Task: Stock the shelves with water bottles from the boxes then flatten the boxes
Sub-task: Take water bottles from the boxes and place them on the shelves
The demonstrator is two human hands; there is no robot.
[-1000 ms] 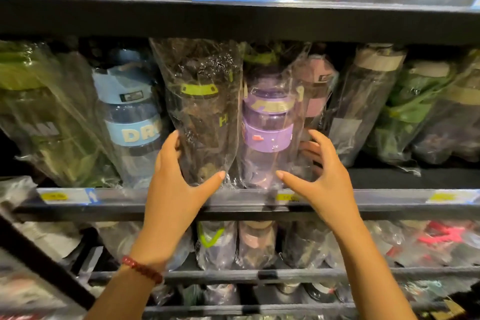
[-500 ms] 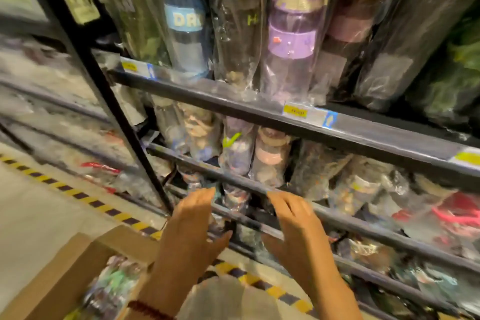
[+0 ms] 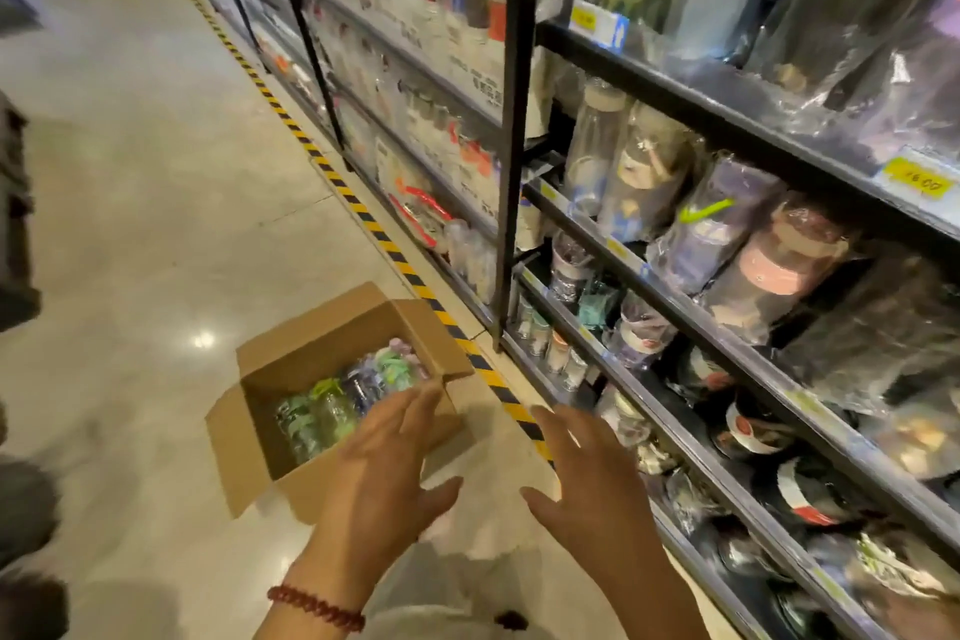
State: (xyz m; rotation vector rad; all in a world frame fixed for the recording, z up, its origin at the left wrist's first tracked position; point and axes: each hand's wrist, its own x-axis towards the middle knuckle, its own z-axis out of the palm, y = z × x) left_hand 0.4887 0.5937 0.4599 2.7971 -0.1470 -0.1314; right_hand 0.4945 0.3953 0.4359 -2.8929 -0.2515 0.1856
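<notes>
Both hands are empty and spread. The left hand (image 3: 387,468), a red bead bracelet (image 3: 314,608) on its wrist, hangs fingers splayed over the near corner of the cardboard box (image 3: 291,452). The right hand (image 3: 587,478) is just as open beside it, over the floor between the box and the shelving. Neither touches anything. To my eye, the open fingers are shaped for taking hold of something wide, and a reach into the box looks like the step in hand.

The box sits on the pale floor (image 3: 156,224) with its flaps folded outward so the top stays clear. It is just beside the yellow-and-black tape line (image 3: 374,229) at the foot of the shelves (image 3: 727,322), near enough, I would guess, that each load needs only a turn. Inside it, the wrapped water bottles (image 3: 343,400) lie packed together, green and blue through clear plastic.

To the right, the tiers already carry rows of bagged bottles leaning behind lipped front rails with yellow price tags (image 3: 917,181). The lips probably keep the slippery bags from sliding off. With bottles left inside, flattening the box cannot begin yet.
</notes>
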